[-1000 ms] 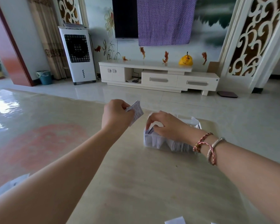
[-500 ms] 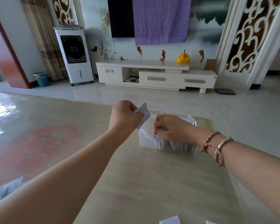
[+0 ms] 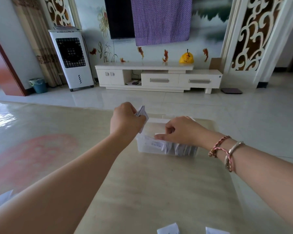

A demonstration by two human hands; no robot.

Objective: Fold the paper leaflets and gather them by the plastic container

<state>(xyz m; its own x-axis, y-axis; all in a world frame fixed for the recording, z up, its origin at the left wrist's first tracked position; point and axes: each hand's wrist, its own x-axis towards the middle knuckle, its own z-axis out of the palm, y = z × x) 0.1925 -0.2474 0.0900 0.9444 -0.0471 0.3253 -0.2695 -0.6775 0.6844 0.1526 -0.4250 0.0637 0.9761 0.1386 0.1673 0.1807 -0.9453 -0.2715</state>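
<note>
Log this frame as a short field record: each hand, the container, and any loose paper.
left hand: grips a folded leaflet above the container's left end
right hand: fingers curled on leaflets at the container's top
plastic container: translucent, on the table, folded leaflets inside
loose paper sheets: near table edge, bottom of view

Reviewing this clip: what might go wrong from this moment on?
1. The left hand grips the folded leaflets by one end, so one may slip out.
2. The right hand presses into the packed plastic container, which sits near the table's far edge and may get pushed toward it.
</note>
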